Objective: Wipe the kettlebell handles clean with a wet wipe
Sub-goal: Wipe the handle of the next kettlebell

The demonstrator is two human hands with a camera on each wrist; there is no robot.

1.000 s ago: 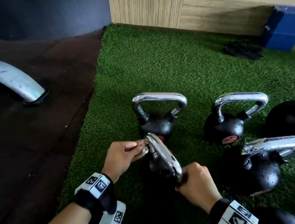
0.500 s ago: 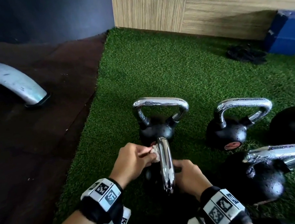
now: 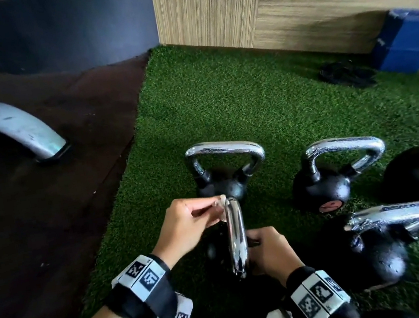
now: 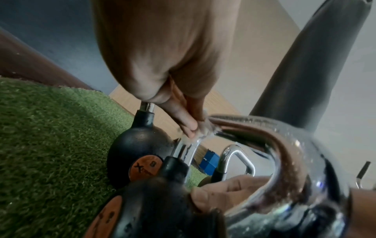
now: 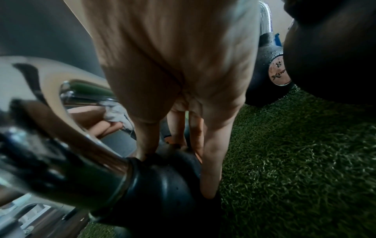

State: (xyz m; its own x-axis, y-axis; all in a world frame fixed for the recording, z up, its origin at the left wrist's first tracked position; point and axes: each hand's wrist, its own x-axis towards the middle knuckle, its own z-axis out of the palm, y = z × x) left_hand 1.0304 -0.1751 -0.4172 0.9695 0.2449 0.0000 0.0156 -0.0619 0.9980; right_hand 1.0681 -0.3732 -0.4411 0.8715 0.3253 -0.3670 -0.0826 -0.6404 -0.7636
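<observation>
Fingers, left hand (image 3: pixel 185 222): curled, thumb and fingertips (image 4: pixel 190 128) pinching a small wad of wipe (image 4: pixel 203 131) against the far top corner of the handle (image 3: pixel 237 240), where the chrome bends down toward the ball. Fingers, right hand (image 3: pixel 270 254): extended downward and wrapped about the dark neck and shoulder of the kettlebell (image 5: pixel 167 182), thumb on the near side, remaining fingers on the far side; a bracing hold, not a lift so far as can be judged. Kettlebell: on the turf (image 3: pixel 248 102), directly before the person, turned so that its handle presents edge-on to the head camera as a narrow upright chrome loop. Probable reason for the placing: the turn brings the handle's side and corner within reach of the left hand, while the right hand keeps the ball from rolling or twisting under the rubbing. Wipe: bunched small, presumably to concentrate pressure on the curved metal; droplets visible on the chrome beside it in the left wrist view. Left arm: enters from lower left, wrist raised, hand level with the top of the handle, knuckles upward. Right arm: enters from below, wrist low, hand sloping downward behind the loop, partly hidden by it. Other kettlebells: one (image 3: pixel 222 178) just behind, upright; one (image 3: pixel 326 183) to its right, upright; one (image 3: pixel 378 249) nearer right, handle lying across. Whether those are already wiped cannot be told.
</observation>
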